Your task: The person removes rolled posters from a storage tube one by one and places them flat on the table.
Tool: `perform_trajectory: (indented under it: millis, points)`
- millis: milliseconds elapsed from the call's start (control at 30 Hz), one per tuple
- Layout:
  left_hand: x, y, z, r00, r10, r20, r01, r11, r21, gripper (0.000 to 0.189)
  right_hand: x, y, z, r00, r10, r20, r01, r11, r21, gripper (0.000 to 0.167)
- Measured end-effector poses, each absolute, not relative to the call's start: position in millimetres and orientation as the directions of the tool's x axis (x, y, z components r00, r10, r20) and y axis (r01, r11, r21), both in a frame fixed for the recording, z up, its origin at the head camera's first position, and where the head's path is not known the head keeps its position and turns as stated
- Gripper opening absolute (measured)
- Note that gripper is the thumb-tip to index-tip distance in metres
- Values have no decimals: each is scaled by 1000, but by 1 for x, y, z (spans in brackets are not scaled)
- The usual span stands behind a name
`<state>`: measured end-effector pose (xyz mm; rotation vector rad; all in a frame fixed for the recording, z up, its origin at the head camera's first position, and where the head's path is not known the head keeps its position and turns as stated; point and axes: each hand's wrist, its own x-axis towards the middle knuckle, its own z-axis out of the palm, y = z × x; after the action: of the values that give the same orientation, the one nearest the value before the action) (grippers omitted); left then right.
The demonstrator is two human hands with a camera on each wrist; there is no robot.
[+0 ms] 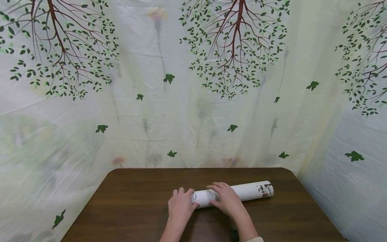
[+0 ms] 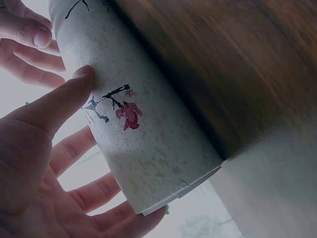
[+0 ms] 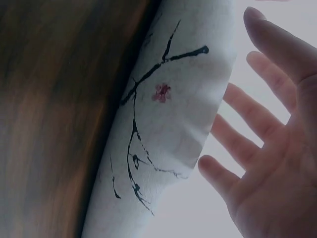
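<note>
A roll of white wallpaper-like paper (image 1: 251, 191), printed with dark branches and red blossoms, lies at a slight slant on the wooden table. My left hand (image 1: 181, 204) holds its left end. In the left wrist view the thumb (image 2: 69, 94) presses the near side, while the other fingers reach behind the roll (image 2: 148, 153). Over the roll's middle is my right hand (image 1: 228, 200). Its fingers are spread and nearly straight in the right wrist view, fingertips (image 3: 210, 166) right at the paper's edge (image 3: 171, 124), with the thumb held apart.
The dark brown table (image 1: 139, 188) has rounded far corners. Behind it and along both sides hangs a pale fabric curtain (image 1: 193, 134) printed with upside-down trees and green leaves. A small dark object (image 1: 234, 235) shows beside the right forearm at the near edge.
</note>
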<state>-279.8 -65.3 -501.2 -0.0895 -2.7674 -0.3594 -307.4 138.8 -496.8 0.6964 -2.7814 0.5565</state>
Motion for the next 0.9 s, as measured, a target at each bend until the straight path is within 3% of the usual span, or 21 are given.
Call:
perform_trajectory:
  millis: [333,900]
  points:
    - [-282,-64,-500,-955,20,295,92,968,232,50,-304,128,-501,-849,-404,341,-485,851,-199,53]
    - [-279,-62,-498,-955,18,297,91,968,234,48,-300,119,-506,-870,-362,334,-429,890,-154,44]
